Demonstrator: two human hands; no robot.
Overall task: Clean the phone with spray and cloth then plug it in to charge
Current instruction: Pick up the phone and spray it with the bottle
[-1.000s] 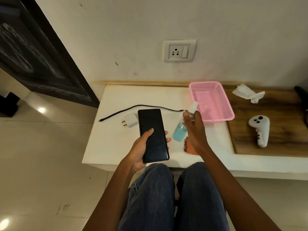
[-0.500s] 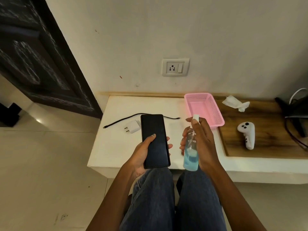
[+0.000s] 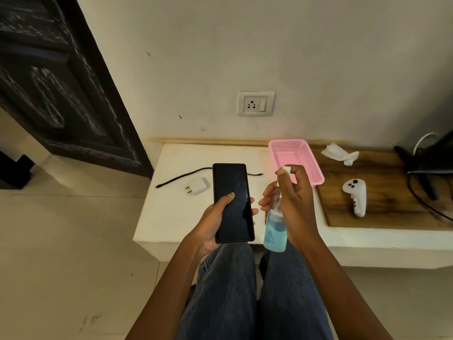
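Note:
My left hand (image 3: 212,222) grips a black phone (image 3: 232,202), screen up, thumb across the glass, over the near edge of the white table (image 3: 171,217). Just right of it my right hand (image 3: 293,204) holds a clear spray bottle (image 3: 275,229) of blue liquid upright, with the index finger on its white nozzle (image 3: 286,169). A white charger plug (image 3: 197,185) and a black cable (image 3: 182,177) lie on the table behind the phone. The wall socket (image 3: 255,104) is above the table. The orange cloth is hidden behind my right hand.
A pink basket (image 3: 311,163) stands at the back of the table. On the wooden board (image 3: 382,197) to the right lie a white controller (image 3: 356,196) and a crumpled tissue (image 3: 339,153). Dark cables (image 3: 421,190) hang at far right. My knees are under the table edge.
My right hand lifted the spray bottle from the table, turned it upright beside the phone and set a finger on the nozzle. The phone stayed in my left hand. The camera tilted up.

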